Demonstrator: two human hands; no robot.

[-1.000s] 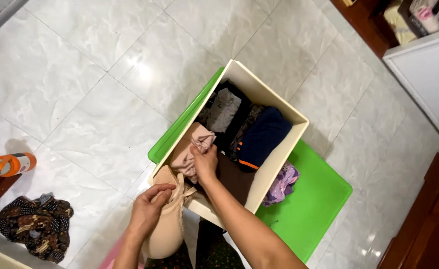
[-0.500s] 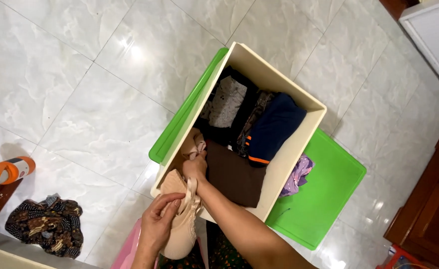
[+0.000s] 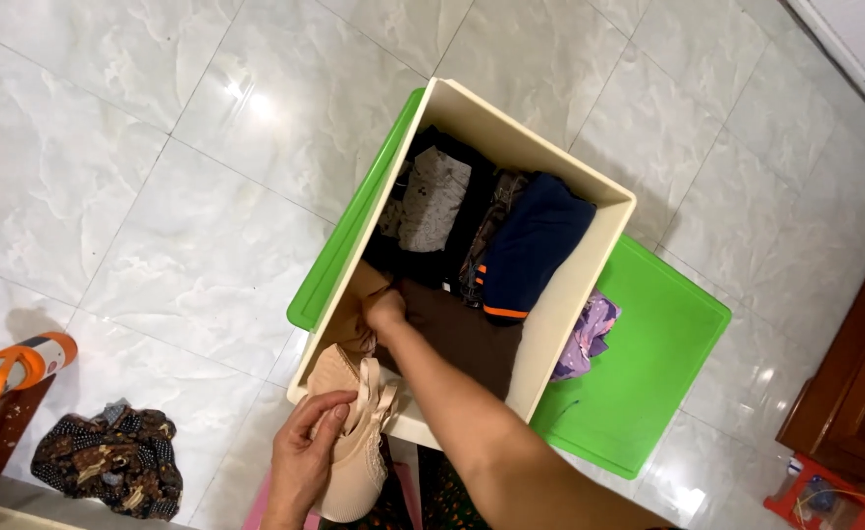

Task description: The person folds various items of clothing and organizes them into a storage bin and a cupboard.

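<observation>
1. A person's left hand (image 3: 307,453), at the lower centre of the frame, grips a beige padded garment (image 3: 352,447) with fingers curled over its upper edge, holding it just outside the near rim of a cream plastic bin (image 3: 536,162).
2. The right hand (image 3: 383,311) reaches down into the bin's near-left corner, fingers closed on a pale pink cloth (image 3: 362,294) pressed against the inner wall; how tightly they pinch it cannot be told.
3. Beside that hand lies a folded brown garment (image 3: 462,329), touching the forearm that crosses the bin's near rim.
4. Farther up the bin, a navy garment with an orange stripe (image 3: 529,247) stands folded on edge, with a grey patterned piece (image 3: 432,201) and dark clothes to its left.
5. The bin rests on a bright green lid (image 3: 648,363) lying on the white marbled tile floor (image 3: 148,128); a lilac floral cloth (image 3: 590,332) sits on the lid just outside the bin's right wall.
6. In the lower left of the frame, a dark patterned bundle (image 3: 108,469) lies on the floor, near an orange-and-white bottle (image 3: 20,363).
</observation>
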